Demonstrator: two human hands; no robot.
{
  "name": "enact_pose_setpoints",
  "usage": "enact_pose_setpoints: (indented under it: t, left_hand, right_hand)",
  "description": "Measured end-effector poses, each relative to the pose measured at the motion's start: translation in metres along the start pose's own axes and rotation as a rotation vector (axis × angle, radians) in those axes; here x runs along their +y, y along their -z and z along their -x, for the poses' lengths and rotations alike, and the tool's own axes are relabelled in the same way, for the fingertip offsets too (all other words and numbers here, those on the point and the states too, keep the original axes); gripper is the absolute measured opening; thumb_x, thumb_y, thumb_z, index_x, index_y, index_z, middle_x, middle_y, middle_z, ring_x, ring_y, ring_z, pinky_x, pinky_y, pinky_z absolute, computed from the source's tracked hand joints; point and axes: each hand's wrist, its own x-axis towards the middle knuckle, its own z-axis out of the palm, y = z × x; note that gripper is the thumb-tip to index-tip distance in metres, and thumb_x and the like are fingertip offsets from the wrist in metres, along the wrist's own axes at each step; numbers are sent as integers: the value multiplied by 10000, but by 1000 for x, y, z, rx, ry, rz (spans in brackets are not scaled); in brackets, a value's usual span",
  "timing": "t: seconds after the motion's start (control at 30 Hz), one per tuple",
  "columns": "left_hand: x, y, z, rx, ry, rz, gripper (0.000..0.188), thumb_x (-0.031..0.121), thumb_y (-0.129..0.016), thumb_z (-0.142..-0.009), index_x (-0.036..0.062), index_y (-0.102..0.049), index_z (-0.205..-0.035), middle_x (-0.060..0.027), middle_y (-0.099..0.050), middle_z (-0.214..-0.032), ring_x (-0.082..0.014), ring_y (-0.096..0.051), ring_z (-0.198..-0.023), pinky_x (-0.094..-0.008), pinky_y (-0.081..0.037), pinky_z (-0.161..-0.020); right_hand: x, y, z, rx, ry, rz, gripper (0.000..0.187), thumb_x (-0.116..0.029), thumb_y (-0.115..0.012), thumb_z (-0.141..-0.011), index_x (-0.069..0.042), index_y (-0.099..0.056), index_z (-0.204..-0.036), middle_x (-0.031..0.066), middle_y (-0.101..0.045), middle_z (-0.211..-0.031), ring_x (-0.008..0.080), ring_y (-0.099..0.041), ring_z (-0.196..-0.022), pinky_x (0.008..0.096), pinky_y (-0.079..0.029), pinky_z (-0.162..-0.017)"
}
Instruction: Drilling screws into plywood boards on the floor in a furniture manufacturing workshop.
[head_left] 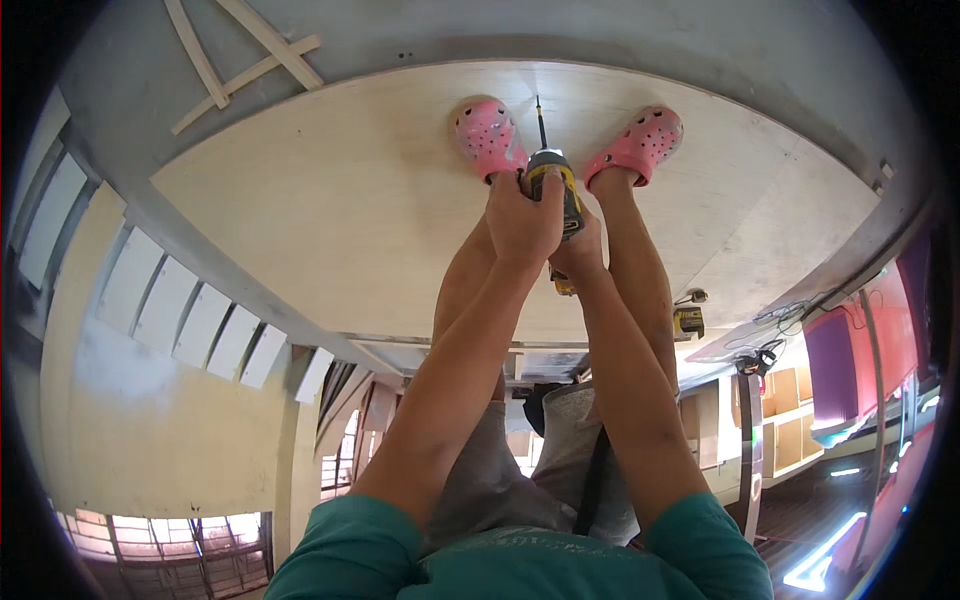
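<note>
Both my hands hold a yellow and black power drill between my feet, pointed away from me. My left hand is closed on the left side of its body, thumb on top. Lower down on the right, my right hand wraps the grip, its fingers partly hidden. A long dark bit extends from the chuck to the pale plywood sheet, near its far edge. A bright patch lights the wood around the tip. Whether a screw sits there is too small to tell.
I stand on the sheet in pink clogs. Thin wood strips lie on the grey floor beyond. A yellow and black tool rests right of my leg. White panels line a board at left; cables trail at right.
</note>
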Motion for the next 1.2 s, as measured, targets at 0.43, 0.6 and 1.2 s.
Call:
enact_pose_setpoints:
  t: [0.43, 0.6, 1.2]
  left_hand:
    - [-8, -16, -13, 46, 78, 165, 289, 228, -595, -684, -22, -461, -631, -152, -538, -596, -275, -539, -545, -362, -438, -541]
    - [-1, -16, -17, 26, 111, 133, 299, 242, -599, -677, -25, -469, -642, -141, -537, -584, -272, -541, -546, -357, -437, -542]
    - [-17, -20, -25, 44, 98, 195, 281, 226, -599, -667, -17, -461, -629, -132, -532, -573, -247, -527, -520, -347, -431, -520]
  right_hand:
    - [-8, 12, -16, -28, 34, 140, 440, -273, -708, -620, -27, -491, -914, 221, -605, -788, 380, -585, -788, 426, -472, -666]
    - [-1, 12, -20, 17, 132, 120, 438, -277, -704, -621, -35, -489, -915, 220, -605, -785, 383, -584, -783, 436, -468, -662]
    - [4, 5, -31, -51, 43, 170, 446, -292, -697, -620, -37, -486, -919, 217, -606, -793, 374, -584, -794, 419, -470, -684]
